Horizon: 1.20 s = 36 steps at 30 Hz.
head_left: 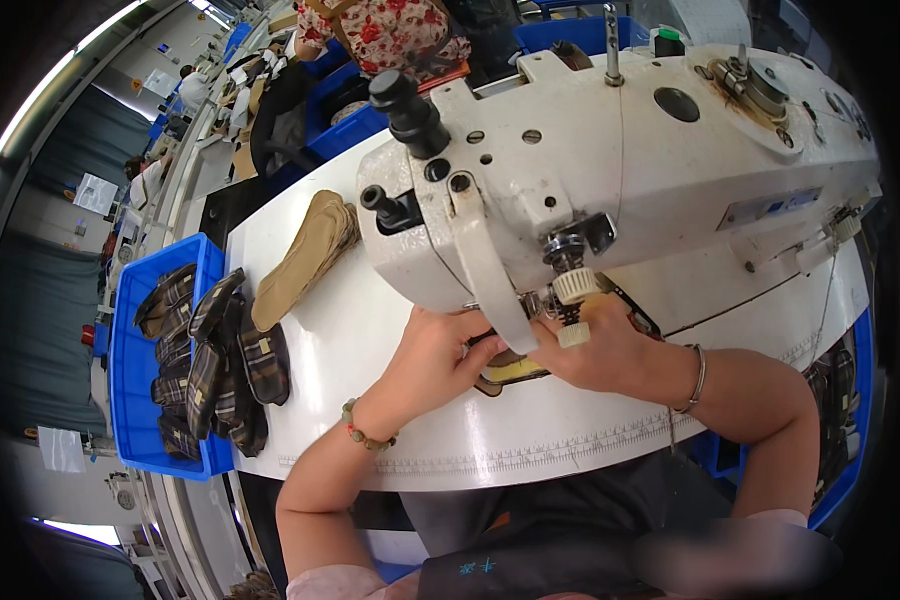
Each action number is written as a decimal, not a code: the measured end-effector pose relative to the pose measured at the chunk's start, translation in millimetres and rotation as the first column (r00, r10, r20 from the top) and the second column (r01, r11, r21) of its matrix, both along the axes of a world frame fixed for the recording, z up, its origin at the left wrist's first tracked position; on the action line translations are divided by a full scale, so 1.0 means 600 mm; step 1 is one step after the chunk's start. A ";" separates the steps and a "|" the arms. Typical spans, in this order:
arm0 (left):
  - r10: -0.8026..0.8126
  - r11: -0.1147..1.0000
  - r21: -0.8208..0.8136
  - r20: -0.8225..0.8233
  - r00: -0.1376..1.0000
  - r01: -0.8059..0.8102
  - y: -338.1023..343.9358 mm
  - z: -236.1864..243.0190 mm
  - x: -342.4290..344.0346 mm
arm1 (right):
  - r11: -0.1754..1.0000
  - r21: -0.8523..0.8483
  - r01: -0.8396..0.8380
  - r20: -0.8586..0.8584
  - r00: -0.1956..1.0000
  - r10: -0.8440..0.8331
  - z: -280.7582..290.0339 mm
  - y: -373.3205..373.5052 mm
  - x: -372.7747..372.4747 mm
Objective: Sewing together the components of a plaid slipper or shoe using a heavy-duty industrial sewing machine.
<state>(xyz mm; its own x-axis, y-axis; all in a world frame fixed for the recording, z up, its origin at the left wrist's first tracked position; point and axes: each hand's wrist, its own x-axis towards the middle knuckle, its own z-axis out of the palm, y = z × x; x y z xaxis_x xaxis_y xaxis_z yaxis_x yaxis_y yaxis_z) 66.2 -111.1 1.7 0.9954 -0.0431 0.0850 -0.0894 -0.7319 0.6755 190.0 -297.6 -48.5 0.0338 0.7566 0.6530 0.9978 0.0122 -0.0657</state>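
- Plainly, I saw a small tan and dark shoe piece (510, 372) lying flat on the white bench (350, 340), under the head of the sewing machine (610, 170).
- My left hand (432, 352) pressed its near-left edge, grip narrow, fingers flat on it.
- My right hand (598, 350) pinned its right side; how far that grip closed, I could not tell.
- I judged the piece light, thin and floppy, best held by its edges.
- Plaid pieces (220, 365) filled a blue bin (130, 400).
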 end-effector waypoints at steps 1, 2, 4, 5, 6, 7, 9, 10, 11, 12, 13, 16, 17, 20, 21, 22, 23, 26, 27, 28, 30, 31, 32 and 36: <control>-0.005 1.000 0.023 -0.006 1.000 0.005 -0.001 -0.004 0.001 | 1.000 -0.013 0.002 0.036 0.999 -0.002 -0.001 0.000 0.001; -0.005 1.000 0.024 -0.006 1.000 0.005 -0.004 -0.007 0.000 | 1.000 -0.012 0.002 0.036 0.999 -0.001 -0.015 0.000 0.002; 0.000 0.992 0.122 0.078 0.997 -0.010 -0.011 -0.014 -0.003 | 0.990 -0.066 -0.127 0.072 0.989 0.132 -0.037 0.007 0.006; -0.002 0.992 0.122 0.077 0.997 -0.007 -0.013 -0.015 -0.007 | 0.990 -0.065 -0.125 0.072 0.989 0.130 -0.043 -0.004 -0.001; -0.019 0.974 0.226 0.175 0.984 -0.021 -0.013 -0.015 -0.013 | 0.988 -0.133 -0.083 0.061 0.994 0.092 -0.012 -0.013 -0.015; -0.048 0.946 0.321 0.267 0.962 -0.042 -0.015 -0.015 -0.016 | 0.978 -0.205 -0.039 0.051 0.997 0.050 0.011 -0.025 -0.026; -0.065 0.950 0.312 0.263 0.962 -0.021 -0.010 -0.018 -0.013 | 0.975 -0.214 -0.055 0.068 0.995 0.071 0.024 -0.038 -0.036; -0.084 0.952 0.306 0.260 0.962 0.000 -0.007 -0.020 -0.012 | 0.973 -0.221 -0.071 0.084 0.992 0.092 0.027 -0.042 -0.039; -0.082 0.953 0.304 0.257 0.963 0.000 -0.006 -0.023 -0.013 | 0.972 -0.222 -0.073 0.081 0.992 0.093 0.027 -0.043 -0.042; -0.076 0.961 0.276 0.247 0.966 0.006 -0.006 -0.026 -0.013 | 0.970 -0.231 -0.078 0.069 0.993 0.097 0.028 -0.045 -0.043; -0.071 0.969 0.247 0.237 0.969 0.010 -0.006 -0.028 -0.012 | 0.967 -0.240 -0.084 0.057 0.993 0.100 0.028 -0.045 -0.044; -0.098 0.966 0.259 0.298 0.949 0.018 -0.007 -0.034 -0.009 | 0.954 -0.279 -0.111 0.015 0.993 0.120 0.025 -0.045 -0.044; -0.097 0.966 0.258 0.298 0.950 0.017 -0.006 -0.037 -0.008 | 0.953 -0.280 -0.112 0.015 0.993 0.121 0.025 -0.045 -0.044; -0.107 0.970 0.243 0.330 0.938 0.026 -0.003 -0.051 -0.008 | 0.943 -0.309 -0.125 -0.020 0.992 0.125 0.024 -0.045 -0.043; -0.079 0.983 0.180 0.317 0.945 0.021 -0.002 -0.057 -0.009 | 0.943 -0.304 -0.134 -0.033 0.991 0.130 0.024 -0.045 -0.043; -0.051 0.993 0.117 0.303 0.952 0.016 -0.002 -0.060 -0.010 | 0.944 -0.299 -0.143 -0.045 0.990 0.136 0.023 -0.044 -0.042; -0.050 0.993 0.118 0.303 0.952 0.014 -0.003 -0.060 -0.011 | 0.944 -0.298 -0.144 -0.045 0.990 0.137 0.023 -0.044 -0.042; -0.039 0.994 0.108 0.303 0.952 0.007 -0.006 -0.057 -0.009 | 0.945 -0.281 -0.165 -0.070 0.986 0.151 0.021 -0.043 -0.041; -0.059 0.992 0.125 0.295 0.954 0.022 -0.007 -0.049 -0.007 | 0.946 -0.281 -0.162 -0.074 0.986 0.147 0.021 -0.042 -0.041; -0.077 0.989 0.143 0.287 0.955 0.037 -0.007 -0.043 -0.005 | 0.946 -0.281 -0.160 -0.078 0.987 0.143 0.022 -0.041 -0.041; -0.095 0.983 0.179 0.303 0.948 0.041 -0.008 -0.037 0.000 | 0.942 -0.291 -0.164 -0.082 0.986 0.147 0.025 -0.039 -0.040; -0.115 0.975 0.217 0.318 0.941 0.046 -0.009 -0.034 0.001 | 0.939 -0.299 -0.167 -0.084 0.985 0.148 0.027 -0.039 -0.040; -0.112 0.975 0.217 0.322 0.940 0.042 -0.010 -0.031 0.001 | 0.939 -0.300 -0.169 -0.081 0.985 0.152 0.027 -0.039 -0.041; -0.091 0.974 0.227 0.328 0.940 0.015 -0.006 -0.040 0.005 | 0.955 -0.271 -0.121 -0.030 0.993 0.118 0.023 -0.031 -0.038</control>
<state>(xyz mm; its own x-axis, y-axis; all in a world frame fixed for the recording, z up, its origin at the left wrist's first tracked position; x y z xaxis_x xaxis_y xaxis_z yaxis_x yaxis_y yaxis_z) 69.1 -114.5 -22.2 0.9064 -0.1502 0.3948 -0.3248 -0.8454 0.4241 167.5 -316.3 -34.7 -0.0605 0.9046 0.4220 0.9891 0.1110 -0.0963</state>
